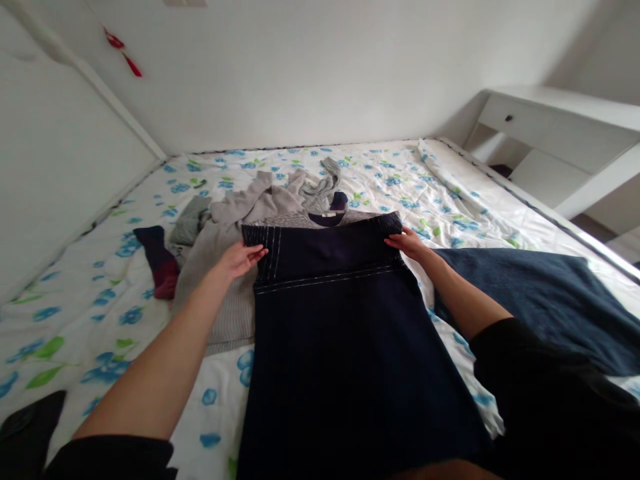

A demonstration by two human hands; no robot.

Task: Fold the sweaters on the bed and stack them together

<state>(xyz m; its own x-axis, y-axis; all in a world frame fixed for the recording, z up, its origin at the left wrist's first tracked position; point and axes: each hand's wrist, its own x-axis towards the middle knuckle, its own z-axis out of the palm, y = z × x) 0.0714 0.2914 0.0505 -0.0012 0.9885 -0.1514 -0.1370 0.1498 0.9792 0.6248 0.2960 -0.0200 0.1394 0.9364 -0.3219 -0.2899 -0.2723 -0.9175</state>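
A dark navy garment (340, 347) with white stitched lines is spread toward me, flaring wider at the near end like a skirt. Its left upper corner is pinched between the thumb and fingers of my left hand (243, 259). My right hand (407, 243) grips the opposite upper corner. Just beyond its top edge shows a speckled grey top (287, 219) with a dark neckline, partly covered. A light grey ribbed sweater (225, 313) lies beside my left hand, partly under the navy garment.
The floral bedsheet (110, 333) covers the bed. A navy and maroon sock (157, 263) and a folded grey cloth (191, 220) lie left. Dark blue fabric (540, 287) is at the right. A white desk (560, 127) stands beyond the bed's right edge; walls border the back and left.
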